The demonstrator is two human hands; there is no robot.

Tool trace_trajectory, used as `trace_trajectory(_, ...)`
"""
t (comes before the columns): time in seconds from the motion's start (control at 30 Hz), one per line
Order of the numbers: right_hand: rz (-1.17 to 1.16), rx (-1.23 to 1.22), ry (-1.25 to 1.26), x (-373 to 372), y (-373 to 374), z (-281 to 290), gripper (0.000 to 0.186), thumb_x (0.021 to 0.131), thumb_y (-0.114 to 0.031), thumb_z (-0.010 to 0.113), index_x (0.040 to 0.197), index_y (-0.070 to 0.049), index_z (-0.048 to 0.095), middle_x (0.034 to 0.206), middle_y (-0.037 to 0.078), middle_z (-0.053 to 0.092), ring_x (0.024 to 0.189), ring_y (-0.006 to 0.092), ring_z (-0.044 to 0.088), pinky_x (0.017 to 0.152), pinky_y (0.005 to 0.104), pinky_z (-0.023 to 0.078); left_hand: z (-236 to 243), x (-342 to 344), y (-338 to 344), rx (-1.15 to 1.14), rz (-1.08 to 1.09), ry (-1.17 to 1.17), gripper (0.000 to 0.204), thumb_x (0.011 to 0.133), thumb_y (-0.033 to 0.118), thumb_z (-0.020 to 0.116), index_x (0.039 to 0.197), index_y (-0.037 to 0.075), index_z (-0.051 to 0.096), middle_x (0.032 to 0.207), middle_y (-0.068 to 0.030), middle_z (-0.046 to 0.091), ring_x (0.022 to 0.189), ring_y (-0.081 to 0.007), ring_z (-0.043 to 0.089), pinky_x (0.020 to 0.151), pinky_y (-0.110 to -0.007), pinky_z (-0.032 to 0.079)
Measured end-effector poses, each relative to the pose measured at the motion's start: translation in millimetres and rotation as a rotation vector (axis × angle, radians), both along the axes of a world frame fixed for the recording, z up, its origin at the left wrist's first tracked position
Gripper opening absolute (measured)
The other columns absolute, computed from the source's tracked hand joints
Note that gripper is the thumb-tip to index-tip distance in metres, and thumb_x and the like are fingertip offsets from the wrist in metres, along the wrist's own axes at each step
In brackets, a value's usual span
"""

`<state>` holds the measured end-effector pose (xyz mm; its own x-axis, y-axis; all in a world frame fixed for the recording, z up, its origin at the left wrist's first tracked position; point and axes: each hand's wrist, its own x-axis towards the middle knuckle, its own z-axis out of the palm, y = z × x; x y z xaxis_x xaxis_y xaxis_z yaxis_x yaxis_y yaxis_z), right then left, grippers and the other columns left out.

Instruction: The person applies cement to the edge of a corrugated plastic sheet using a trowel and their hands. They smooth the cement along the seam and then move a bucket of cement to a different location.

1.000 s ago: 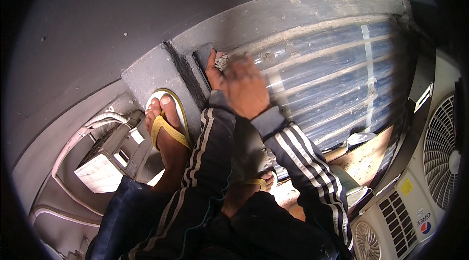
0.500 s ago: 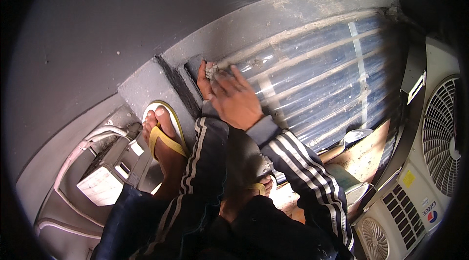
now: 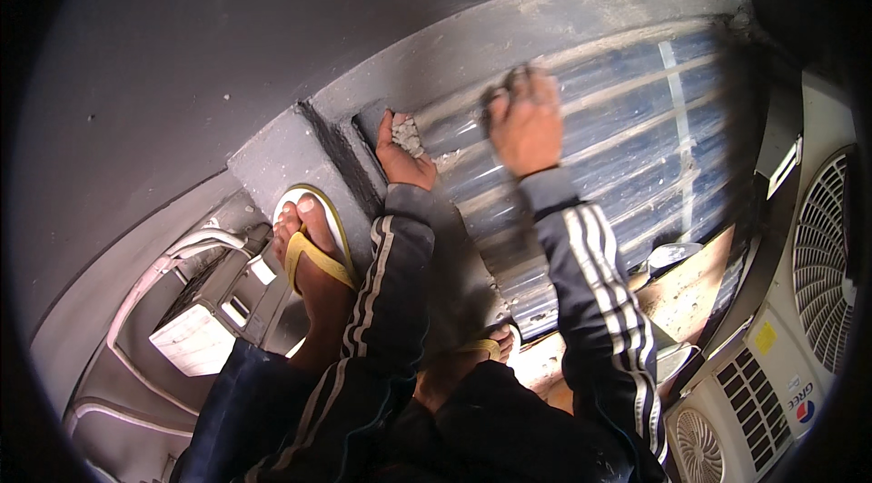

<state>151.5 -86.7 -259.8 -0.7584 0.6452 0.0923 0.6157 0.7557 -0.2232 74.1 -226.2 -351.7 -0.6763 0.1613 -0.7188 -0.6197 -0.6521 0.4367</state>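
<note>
My left hand (image 3: 404, 165) is cupped at the left end of a translucent corrugated sheet (image 3: 581, 133). In its palm rests a small heap of pale grey rubble (image 3: 409, 135), with the thumb raised along one side. My right hand (image 3: 530, 124) is over the sheet's upper part, close to the dusty ledge, back of the hand up. Its fingers point away from me and are blurred by motion. Whether they hold anything is not visible. Grit lies along the sheet's ridges and beside my left hand.
A grey wall (image 3: 227, 56) rises on the far side above a concrete ledge (image 3: 545, 11). My sandalled foot (image 3: 318, 247) stands on a grey block, near a box with cables (image 3: 200, 329). Outdoor air-conditioner units (image 3: 763, 374) stand at the right, near a board (image 3: 686, 283).
My right hand has moved away from my left, to the right and up across the sheet. The rubble in my left palm is now uncovered. The view has shifted slightly.
</note>
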Motion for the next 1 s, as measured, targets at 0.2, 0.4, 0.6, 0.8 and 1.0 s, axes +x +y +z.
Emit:
trace_trajectory(0.2, 0.414, -0.046, 0.003, -13, -101, 12, 0.038, 0.084, -0.026, 0.052, 0.106, 0.005, 0.058, 0.116, 0.022, 0.054, 0.113, 0.0333, 0.049, 0.107, 0.0428, 0.026, -1, -7, -9, 0.349, -0.31, -0.098, 0.039, 0.087, 0.036, 0.052, 0.107, 0.004, 0.059, 0.101, -0.0093, 0.063, 0.093, -0.0207, 0.058, 0.082, -0.034, 0.047)
trace_trajectory(0.4, 0.292, -0.504, 0.351, 24, -75, 54, 0.028, 0.082, -0.017, 0.057, 0.104, 0.0, 0.061, 0.102, 0.016, 0.062, 0.1, 0.0284, 0.058, 0.098, 0.0413, 0.038, 17, 7, -6, -0.089, -0.101, -0.023, 0.044, 0.088, 0.037, 0.048, 0.116, 0.004, 0.054, 0.112, -0.0083, 0.061, 0.099, -0.0185, 0.057, 0.082, -0.03, 0.044)
trace_trajectory(0.6, -0.229, -0.602, 0.49, 111, -54, 61, 0.023, 0.086, -0.014, 0.056, 0.101, 0.002, 0.062, 0.099, 0.018, 0.064, 0.093, 0.0318, 0.062, 0.083, 0.0373, 0.047, 40, 17, -8, -0.049, -0.148, -0.075, 0.045, 0.092, 0.03, 0.038, 0.13, 0.007, 0.044, 0.131, -0.0049, 0.051, 0.123, -0.0117, 0.042, 0.098, -0.028, 0.028)
trace_trajectory(0.8, -0.487, -0.757, 0.532, 170, -86, 44, 0.023, 0.088, -0.014, 0.054, 0.103, 0.002, 0.061, 0.101, 0.018, 0.064, 0.094, 0.0286, 0.062, 0.083, 0.035, 0.046, 30, 26, -20, 0.092, 0.064, -0.051, 0.045, 0.09, 0.024, 0.047, 0.128, 0.0, 0.042, 0.123, -0.0113, 0.054, 0.115, -0.0206, 0.05, 0.09, -0.035, 0.045)
trace_trajectory(1.0, -0.332, -0.766, 0.497, 159, -102, 45, 0.022, 0.087, -0.013, 0.055, 0.103, 0.0, 0.061, 0.099, 0.02, 0.063, 0.093, 0.0351, 0.06, 0.081, 0.0363, 0.047, 48, 30, -36, 0.306, 0.294, -0.113, 0.035, 0.091, 0.014, 0.045, 0.121, -0.004, 0.045, 0.117, -0.0142, 0.054, 0.107, -0.0292, 0.054, 0.094, -0.042, 0.048)
